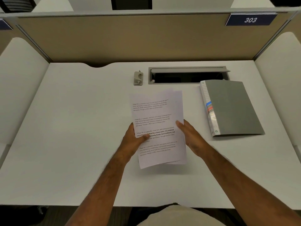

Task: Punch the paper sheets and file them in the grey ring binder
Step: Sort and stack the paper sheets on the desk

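Observation:
A small stack of printed paper sheets [156, 115] is lifted a little above the white desk [78, 128], its edges slightly fanned. My left hand [132, 139] grips the stack's left edge, thumb on top of the text. On the right edge my right hand [189, 134] holds the same sheets, fingers over the page. The grey ring binder [234, 108] lies closed to the right, its spine with coloured labels facing the sheets. A small grey hole punch [138, 78] stands beyond the sheets near the back of the desk.
An open cable tray slot [187, 77] is set into the desk behind the binder. Beige partition walls enclose the desk at the back and both sides; a sign reading 303 [250, 20] hangs top right.

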`<state>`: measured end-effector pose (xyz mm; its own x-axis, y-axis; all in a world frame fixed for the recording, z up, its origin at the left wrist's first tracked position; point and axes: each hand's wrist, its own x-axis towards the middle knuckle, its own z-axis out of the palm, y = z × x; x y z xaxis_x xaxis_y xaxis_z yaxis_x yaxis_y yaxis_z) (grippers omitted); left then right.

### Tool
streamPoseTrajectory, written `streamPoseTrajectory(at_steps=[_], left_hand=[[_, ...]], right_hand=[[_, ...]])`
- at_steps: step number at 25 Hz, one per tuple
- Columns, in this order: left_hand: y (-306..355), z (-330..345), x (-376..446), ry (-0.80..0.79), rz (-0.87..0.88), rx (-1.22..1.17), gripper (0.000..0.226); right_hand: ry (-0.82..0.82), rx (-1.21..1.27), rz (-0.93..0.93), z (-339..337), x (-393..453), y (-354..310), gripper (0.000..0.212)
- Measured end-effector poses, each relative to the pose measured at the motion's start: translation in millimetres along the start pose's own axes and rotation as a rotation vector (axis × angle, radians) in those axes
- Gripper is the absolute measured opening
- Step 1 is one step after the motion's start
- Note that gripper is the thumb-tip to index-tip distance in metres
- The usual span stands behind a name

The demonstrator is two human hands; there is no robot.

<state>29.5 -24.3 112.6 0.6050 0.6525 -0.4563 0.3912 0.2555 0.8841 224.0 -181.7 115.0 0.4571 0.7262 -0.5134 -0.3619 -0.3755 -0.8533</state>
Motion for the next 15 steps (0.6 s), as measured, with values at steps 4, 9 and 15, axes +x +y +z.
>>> streamPoseTrajectory(at_steps=[4,9,15], left_hand=[[9.4,-3.3,-0.3,0.074,0.045,0.069,0.055],[32.8,-13.6,6.4,0.139,0.186,0.119,0.050],[41.5,-11.1,9.6,0.065,0.185,0.116,0.035]], right_hand=[[0.070,-0.188,-0.146,12.3,-0.8,-8.1,0.042],[0.106,-0.249,-0.305,14.9,-1.0,-32.2,0.034],[0.081,-0.341,-0.330,20.4,3.4,-28.9,0.034]])
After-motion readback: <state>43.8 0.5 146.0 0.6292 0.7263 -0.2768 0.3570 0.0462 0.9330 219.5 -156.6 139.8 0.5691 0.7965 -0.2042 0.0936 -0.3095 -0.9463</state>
